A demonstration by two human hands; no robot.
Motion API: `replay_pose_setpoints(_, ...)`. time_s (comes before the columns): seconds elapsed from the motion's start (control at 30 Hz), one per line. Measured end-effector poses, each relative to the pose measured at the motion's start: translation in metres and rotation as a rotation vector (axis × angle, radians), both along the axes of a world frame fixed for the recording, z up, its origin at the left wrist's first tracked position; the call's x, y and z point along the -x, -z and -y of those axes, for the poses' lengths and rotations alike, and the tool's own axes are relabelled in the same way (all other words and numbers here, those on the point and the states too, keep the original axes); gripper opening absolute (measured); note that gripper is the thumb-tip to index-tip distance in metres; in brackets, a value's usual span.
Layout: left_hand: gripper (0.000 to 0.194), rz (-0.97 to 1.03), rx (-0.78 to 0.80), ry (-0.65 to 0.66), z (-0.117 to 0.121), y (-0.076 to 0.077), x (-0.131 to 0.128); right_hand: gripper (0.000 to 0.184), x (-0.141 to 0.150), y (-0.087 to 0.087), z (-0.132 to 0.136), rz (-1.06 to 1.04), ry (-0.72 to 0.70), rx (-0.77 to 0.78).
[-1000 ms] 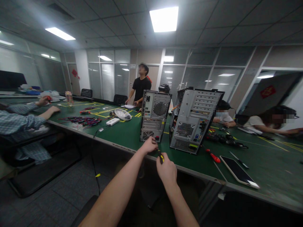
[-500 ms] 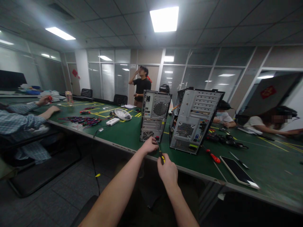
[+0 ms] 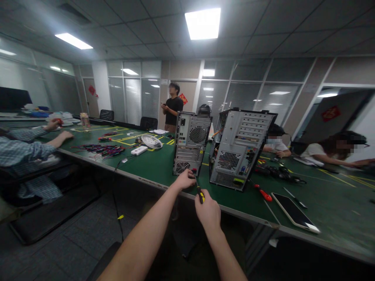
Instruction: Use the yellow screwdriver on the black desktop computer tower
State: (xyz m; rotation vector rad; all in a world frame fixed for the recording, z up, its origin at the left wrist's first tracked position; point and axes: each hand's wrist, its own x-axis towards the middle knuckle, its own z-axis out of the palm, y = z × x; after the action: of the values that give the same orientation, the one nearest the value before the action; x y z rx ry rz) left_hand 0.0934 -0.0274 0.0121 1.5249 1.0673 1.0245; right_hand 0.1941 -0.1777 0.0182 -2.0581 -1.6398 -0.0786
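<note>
My right hand [image 3: 208, 212] is closed around a screwdriver with a yellow and black handle [image 3: 200, 194], whose shaft points up toward the bottom rear corner of a grey computer tower [image 3: 191, 143]. My left hand [image 3: 185, 180] rests with fingers curled at the tip of the screwdriver, right by the tower's lower edge. What the left fingers pinch is hidden. A second, larger tower [image 3: 240, 148] stands tilted just to the right on the green table [image 3: 152, 164].
A red-handled screwdriver [image 3: 263, 192], a phone [image 3: 294, 213] and a thin tool lie right of the towers. Coloured cables [image 3: 101, 150], a white fan grille [image 3: 151, 141] and a remote lie to the left. Several people sit around the table; one stands at the back.
My right hand has drawn back slightly toward me with the screwdriver. The standing person at the back lowered the raised arm and shifted left.
</note>
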Motion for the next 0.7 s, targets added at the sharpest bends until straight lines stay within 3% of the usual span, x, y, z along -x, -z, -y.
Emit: replay_pose_setpoints(0.7,0.042,-0.007,0.001,-0.008,0.0014,-0.0021,-0.0006,0.028,-0.0024,-0.0002,0.0012,-0.025,-0.021,-0.018)
